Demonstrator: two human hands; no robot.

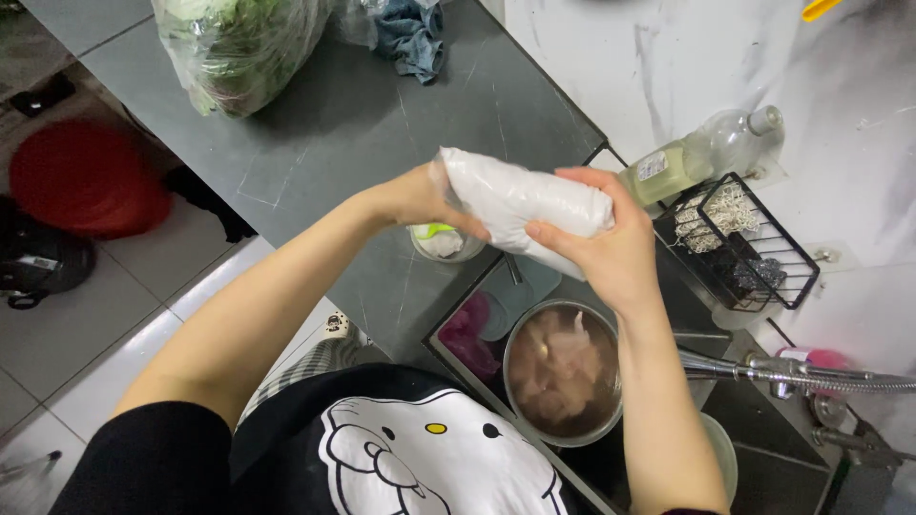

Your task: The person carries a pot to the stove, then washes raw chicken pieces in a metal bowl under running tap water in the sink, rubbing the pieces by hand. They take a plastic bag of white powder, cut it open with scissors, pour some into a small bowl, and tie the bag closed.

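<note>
While both hands grip it | soft white plastic bag [520, 205] | above round steel bowl [563, 374]

White powder bag [520, 202] between both hands, above steel bowl [563, 372] in sink [763, 458].

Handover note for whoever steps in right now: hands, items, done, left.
Left hand and right hand both grip a white powder bag, held level above the sink.
Metal bowl of pale meat in murky water sits in the sink, beneath the bag.
Small cup on the grey counter.
Done: bag lifted.
Left: no powder visible on the meat yet.
</note>
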